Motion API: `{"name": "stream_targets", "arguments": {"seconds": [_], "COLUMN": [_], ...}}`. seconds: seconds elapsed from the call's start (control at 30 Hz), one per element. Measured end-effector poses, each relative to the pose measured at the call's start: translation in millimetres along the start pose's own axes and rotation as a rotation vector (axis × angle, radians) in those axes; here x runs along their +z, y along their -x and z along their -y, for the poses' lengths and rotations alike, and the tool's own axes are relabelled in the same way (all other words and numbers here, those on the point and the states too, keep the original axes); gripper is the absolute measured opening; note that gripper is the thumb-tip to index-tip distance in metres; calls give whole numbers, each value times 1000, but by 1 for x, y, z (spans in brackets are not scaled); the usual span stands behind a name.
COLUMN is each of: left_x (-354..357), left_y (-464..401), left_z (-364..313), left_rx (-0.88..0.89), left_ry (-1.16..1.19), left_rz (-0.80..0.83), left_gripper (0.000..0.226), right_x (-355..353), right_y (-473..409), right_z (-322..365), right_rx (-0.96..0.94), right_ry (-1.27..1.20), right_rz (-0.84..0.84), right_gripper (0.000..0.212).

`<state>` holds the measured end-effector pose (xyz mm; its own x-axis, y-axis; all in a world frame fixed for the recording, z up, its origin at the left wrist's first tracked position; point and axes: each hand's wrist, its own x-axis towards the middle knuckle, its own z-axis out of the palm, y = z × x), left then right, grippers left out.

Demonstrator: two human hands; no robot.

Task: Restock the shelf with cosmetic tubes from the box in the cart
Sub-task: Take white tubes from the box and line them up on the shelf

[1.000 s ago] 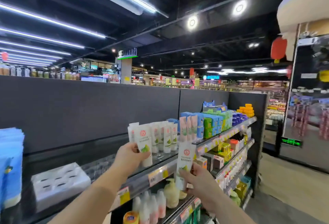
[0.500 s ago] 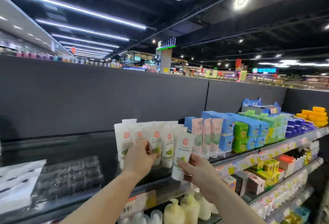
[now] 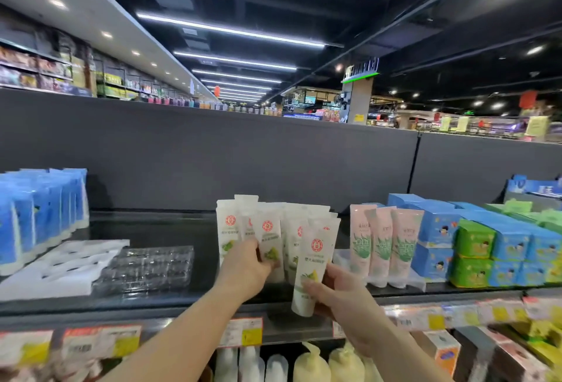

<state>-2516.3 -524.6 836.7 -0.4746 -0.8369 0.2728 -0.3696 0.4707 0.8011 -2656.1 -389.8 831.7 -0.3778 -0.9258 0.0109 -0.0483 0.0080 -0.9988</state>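
Several white cosmetic tubes (image 3: 231, 229) with red round logos stand upright in a cluster on the dark top shelf (image 3: 170, 235). My left hand (image 3: 246, 269) reaches into the cluster and grips one standing white tube (image 3: 270, 238) near its lower half. My right hand (image 3: 334, 290) holds another white tube (image 3: 313, 263), cap down, just in front of the cluster at the shelf's front edge. The box and the cart are out of view.
Pink aloe tubes (image 3: 383, 248) stand right of the white ones, then blue boxes (image 3: 438, 238) and green boxes (image 3: 474, 257). A clear plastic tray (image 3: 149, 269) and a white tray (image 3: 57, 269) lie at left beside blue tubes (image 3: 36, 217). Price tags (image 3: 243, 331) line the shelf edge above bottles (image 3: 313, 363).
The view has swung left and closer to the shelf. My right hand has brought its tube up beside the cluster. My left hand stays on a standing tube.
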Motion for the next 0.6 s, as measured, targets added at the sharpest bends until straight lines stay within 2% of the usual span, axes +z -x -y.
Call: {"name": "stream_targets", "arguments": {"seconds": [0.43,0.6], "left_x": [4,4], "left_y": [-4,1], "left_z": [-11,-4], "left_rx": [24,56], "left_ry": [-160,-118], "left_rz": [56,97], "left_gripper": [21,27], "right_x": [6,15], "right_y": [2,4], "right_z": [2,-3], "right_rx": [3,20], "right_ry": [-81,-69], "right_rz": [-16,-24], "right_gripper": [28,32]}}
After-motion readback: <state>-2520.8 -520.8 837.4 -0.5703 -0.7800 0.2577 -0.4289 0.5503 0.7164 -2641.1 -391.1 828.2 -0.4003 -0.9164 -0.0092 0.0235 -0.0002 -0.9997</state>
